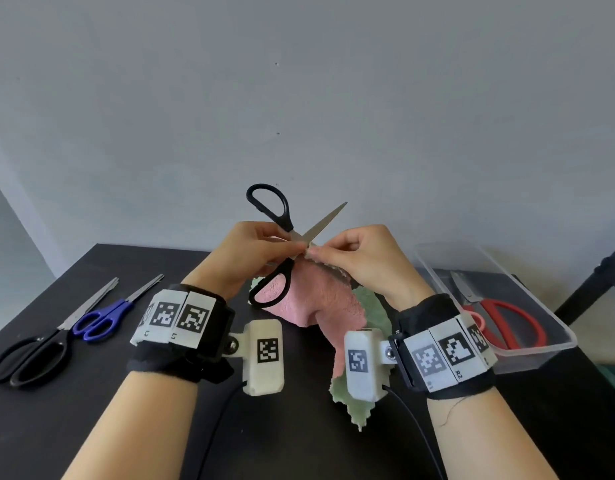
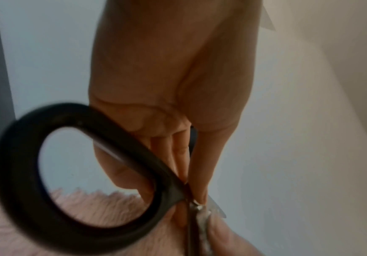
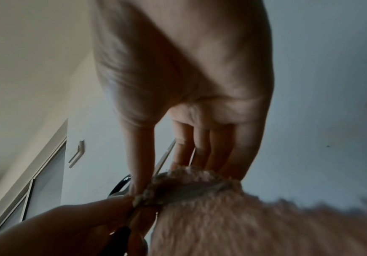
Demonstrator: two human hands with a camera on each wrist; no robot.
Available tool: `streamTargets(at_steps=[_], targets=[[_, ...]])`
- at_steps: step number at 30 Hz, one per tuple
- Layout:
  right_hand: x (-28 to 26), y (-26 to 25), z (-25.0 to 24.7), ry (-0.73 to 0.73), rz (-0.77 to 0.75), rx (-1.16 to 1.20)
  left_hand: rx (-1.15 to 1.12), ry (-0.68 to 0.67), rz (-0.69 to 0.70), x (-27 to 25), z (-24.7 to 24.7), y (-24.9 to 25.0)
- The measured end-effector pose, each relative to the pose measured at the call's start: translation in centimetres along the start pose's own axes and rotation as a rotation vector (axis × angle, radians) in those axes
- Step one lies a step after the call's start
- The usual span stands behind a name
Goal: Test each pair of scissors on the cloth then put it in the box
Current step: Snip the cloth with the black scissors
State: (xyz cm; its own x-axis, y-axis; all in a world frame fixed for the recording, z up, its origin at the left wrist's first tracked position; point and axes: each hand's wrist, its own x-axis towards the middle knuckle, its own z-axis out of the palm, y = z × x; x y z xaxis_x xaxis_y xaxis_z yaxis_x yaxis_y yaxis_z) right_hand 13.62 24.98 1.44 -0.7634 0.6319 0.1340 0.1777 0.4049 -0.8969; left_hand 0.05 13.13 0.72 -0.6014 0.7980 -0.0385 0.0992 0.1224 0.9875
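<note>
A: While the left hand (image 1: 245, 252) pinches the black-handled scissors (image 1: 282, 244) near their pivot, blades spread, where is the cloth?

B: The pink cloth (image 1: 320, 299) is pinched by the right hand (image 1: 363, 259); the clear box (image 1: 527, 337) sits at 3 o'clock.

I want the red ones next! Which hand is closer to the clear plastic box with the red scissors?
Right. The right hand, pinching the pink fuzzy cloth, is beside the clear plastic box. The left hand, holding the open black-handled scissors, is farther away.

Bare surface (image 1: 160, 427) lies in front; scissors (image 1: 57, 334) block the left, a box (image 1: 527, 351) the right.
</note>
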Motion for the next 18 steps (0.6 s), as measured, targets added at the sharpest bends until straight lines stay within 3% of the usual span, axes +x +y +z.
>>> streamTargets(at_steps=[12, 18], targets=[[0.1, 0.5, -0.3, -0.077, 0.012, 0.048, 0.011, -0.051, 0.044, 0.3, 0.5, -0.1], [0.6, 0.9, -0.4, -0.047, 0.018, 0.011, -0.016, -0.010, 0.077, 0.6, 1.5, -0.8]])
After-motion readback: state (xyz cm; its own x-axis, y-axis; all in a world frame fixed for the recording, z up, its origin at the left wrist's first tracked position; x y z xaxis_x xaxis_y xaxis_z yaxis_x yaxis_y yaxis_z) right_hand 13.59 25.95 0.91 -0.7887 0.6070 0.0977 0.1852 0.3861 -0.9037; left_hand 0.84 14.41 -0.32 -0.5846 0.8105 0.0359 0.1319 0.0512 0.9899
